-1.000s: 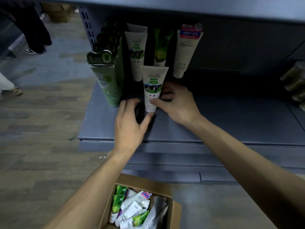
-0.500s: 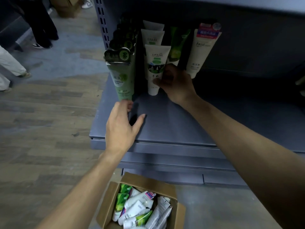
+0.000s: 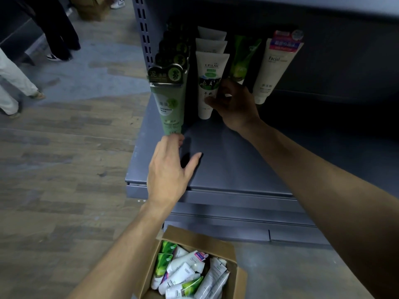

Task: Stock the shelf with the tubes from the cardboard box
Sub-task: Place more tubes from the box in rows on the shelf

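On the grey shelf (image 3: 237, 160), right hand (image 3: 234, 104) grips white tube (image 3: 208, 83) beside green tubes (image 3: 170, 100).

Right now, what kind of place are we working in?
Probably a shop aisle: a grey metal shelf with slotted uprights, rows of upright cosmetic tubes facing outward, and an open cardboard box of stock on the floor.

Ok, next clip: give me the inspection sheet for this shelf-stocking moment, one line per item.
Surface: grey metal shelf, front half bare.
Job's things: white tube standing cap-down at the front of its row; cardboard box on the floor, open, many tubes inside.
Clutter: green seaweed tubes, a bright green tube and a white Facial tube already stocked in rows.
Hands: right hand fingers on the white tube's side; left hand open and empty above the shelf edge.
Cables: nothing seen.
Surroundings: wood-look floor; people's legs at upper left.
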Demonstrator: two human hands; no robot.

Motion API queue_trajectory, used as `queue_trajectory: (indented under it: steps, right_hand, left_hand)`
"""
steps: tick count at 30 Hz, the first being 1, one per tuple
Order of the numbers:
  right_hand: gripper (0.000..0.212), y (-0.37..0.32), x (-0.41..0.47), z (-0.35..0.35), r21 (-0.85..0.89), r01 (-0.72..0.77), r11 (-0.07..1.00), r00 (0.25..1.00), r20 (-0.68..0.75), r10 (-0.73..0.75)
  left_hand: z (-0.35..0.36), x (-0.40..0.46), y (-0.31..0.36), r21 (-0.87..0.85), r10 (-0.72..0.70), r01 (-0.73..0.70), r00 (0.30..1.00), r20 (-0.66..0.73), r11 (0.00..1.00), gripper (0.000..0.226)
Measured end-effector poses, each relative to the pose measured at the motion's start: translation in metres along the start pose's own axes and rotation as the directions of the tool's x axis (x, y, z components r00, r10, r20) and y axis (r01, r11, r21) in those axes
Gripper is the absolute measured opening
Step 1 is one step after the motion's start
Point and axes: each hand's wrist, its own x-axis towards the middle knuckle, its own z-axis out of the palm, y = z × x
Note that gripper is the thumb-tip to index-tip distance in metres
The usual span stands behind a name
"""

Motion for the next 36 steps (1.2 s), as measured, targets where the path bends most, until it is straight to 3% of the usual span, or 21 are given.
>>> queue_trajectory:
  steps: [18, 22, 26, 31, 36]
  right_hand:
    - [0.036, 0.001, 0.000, 0.005, 0.008, -0.012, 1.000, 0.999, -0.036, 0.012]
    - [0.058, -0.003, -0.014, 0.000, 0.077, -0.141, 0.987, 0.990, 0.003, 0.141]
    - [0.068, -0.017, -0.042, -0.023, -0.005, -0.183, 0.983, 0.982, 0.046, 0.183]
    - [0.063, -0.047, -0.083, -0.058, -0.203, -0.089, 0.975, 0.990, 0.089, 0.109]
    - [0.063, -0.065, -0.132, -0.079, -0.141, -0.117, 0.983, 0.989, 0.070, 0.128]
  left_hand:
    - [0.004, -0.002, -0.001, 0.061, 0.073, -0.071, 0.997, -0.023, 0.996, 0.040]
    - [0.004, -0.002, -0.002, 0.083, 0.079, -0.078, 0.997, -0.009, 0.993, 0.041]
    - [-0.005, 0.001, 0.000, 0.021, 0.060, -0.063, 0.994, 0.086, 0.998, 0.048]
    - [-0.033, -0.001, 0.008, -0.080, 0.024, -0.004, 0.967, 0.252, 0.997, 0.055]
    - [-0.069, -0.016, 0.023, -0.027, 0.120, -0.117, 0.950, 0.289, 0.993, 0.049]
